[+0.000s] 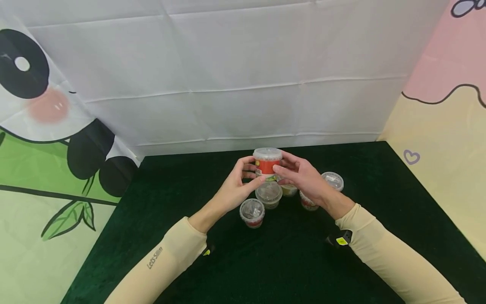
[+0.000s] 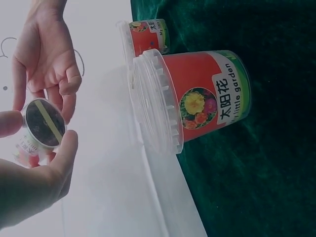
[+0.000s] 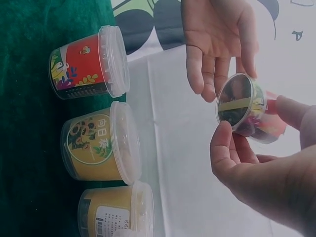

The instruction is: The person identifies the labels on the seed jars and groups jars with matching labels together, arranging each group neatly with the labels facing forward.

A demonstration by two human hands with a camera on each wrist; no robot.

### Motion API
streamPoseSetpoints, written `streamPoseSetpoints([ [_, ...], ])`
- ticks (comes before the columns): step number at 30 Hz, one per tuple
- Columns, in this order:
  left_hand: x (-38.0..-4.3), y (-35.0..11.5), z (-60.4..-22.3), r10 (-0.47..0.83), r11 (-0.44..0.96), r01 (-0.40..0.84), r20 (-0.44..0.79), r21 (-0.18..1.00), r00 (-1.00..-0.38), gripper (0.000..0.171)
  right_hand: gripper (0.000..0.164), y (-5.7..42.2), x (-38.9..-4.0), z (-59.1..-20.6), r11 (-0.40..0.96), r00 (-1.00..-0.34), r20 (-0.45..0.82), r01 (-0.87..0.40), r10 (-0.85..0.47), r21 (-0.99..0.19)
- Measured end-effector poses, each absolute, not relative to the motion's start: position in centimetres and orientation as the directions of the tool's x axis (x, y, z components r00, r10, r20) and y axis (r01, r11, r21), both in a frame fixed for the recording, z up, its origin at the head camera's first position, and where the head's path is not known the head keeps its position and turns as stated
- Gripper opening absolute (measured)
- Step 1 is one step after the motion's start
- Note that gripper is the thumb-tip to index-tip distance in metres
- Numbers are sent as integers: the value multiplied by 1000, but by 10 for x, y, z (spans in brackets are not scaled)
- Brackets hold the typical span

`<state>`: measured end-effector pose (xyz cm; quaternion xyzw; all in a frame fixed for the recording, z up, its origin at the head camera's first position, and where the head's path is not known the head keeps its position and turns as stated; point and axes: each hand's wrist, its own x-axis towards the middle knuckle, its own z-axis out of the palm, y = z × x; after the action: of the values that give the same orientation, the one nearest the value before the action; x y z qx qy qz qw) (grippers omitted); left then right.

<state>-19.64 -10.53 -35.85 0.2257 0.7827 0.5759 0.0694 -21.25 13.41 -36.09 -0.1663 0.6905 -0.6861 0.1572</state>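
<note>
Both hands hold a small clear-lidded plastic tub with a red label, raised over a group of similar tubs. My left hand has its fingers bent at the tub's left side, the thumb by its lower edge. From the right, my right hand grips it, thumb across the label and index finger near the lid. In the right wrist view, the underside of the held tub faces the camera, dark with a pale yellow strip across it. The left wrist view shows the same held tub between the hands.
A lidded tub stands nearest, with another tub behind it. More stand to the right, including a far tub. The right wrist view shows a yellow-labelled tub. Dark green cloth covers the table before a white backdrop.
</note>
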Motion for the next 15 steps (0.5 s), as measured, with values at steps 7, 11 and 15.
streamPoseSetpoints([
  [7, -195, -103, -359, 420, 207, 255, 149, 945, -895, 60, 63, 133, -214, -359, -22, -894, -15, 27, -447, -999],
  [11, -196, -100, -358, 413, 193, 241, 144, 951, -899, 61, 62, 132, -214, -358, -38, -896, -32, 54, -442, -998],
  [15, -195, -99, -358, 409, 197, 236, 139, 952, -902, 60, 64, 132, -213, -358, -76, -901, -35, 75, -432, -994],
])
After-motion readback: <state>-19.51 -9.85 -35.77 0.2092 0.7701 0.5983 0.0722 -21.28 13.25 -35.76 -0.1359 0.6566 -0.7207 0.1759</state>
